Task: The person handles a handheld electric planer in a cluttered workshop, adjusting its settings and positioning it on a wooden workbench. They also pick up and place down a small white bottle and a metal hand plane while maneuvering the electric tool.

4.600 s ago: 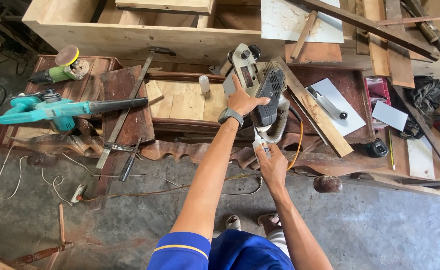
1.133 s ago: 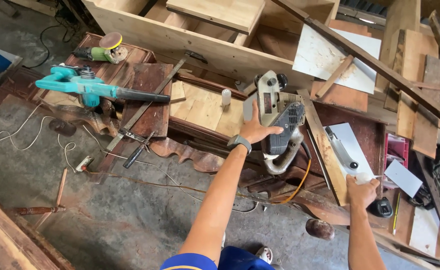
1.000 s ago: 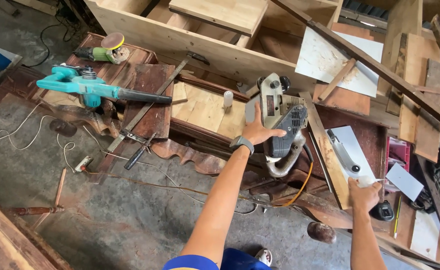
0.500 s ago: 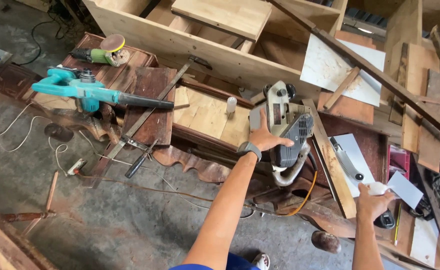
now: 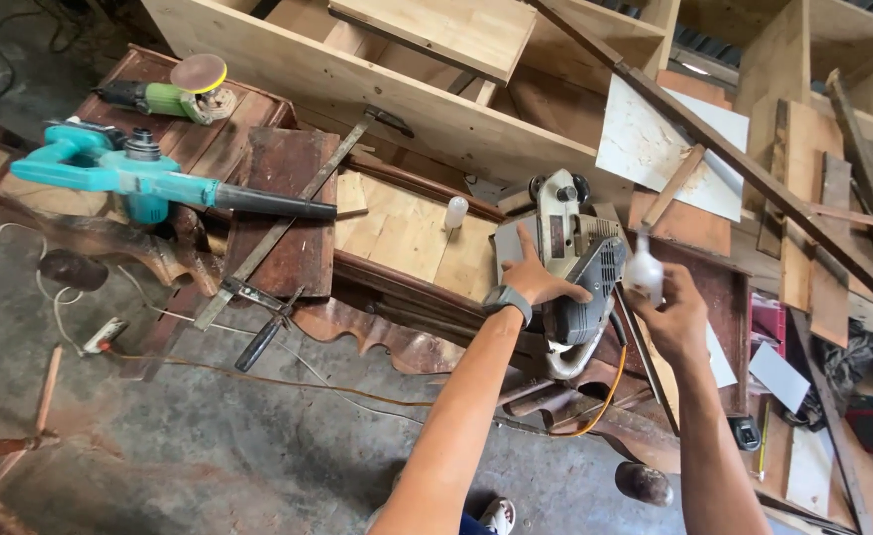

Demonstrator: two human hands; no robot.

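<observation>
Right hand (image 5: 676, 319), risen from the table since a second ago, fingers clamped on a blurred white bottle (image 5: 644, 273) beside the sander (image 5: 577, 272); left hand (image 5: 536, 280) gripping that sander on the table (image 5: 402, 233); teal blower (image 5: 149, 176) beyond.

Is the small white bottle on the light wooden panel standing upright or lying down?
Upright: the small white bottle stands on its base on the light wooden panel, cap up.

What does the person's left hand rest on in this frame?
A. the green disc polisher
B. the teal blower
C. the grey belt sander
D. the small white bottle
C: the left hand lies on the grey belt sander, far from the teal blower.
</observation>
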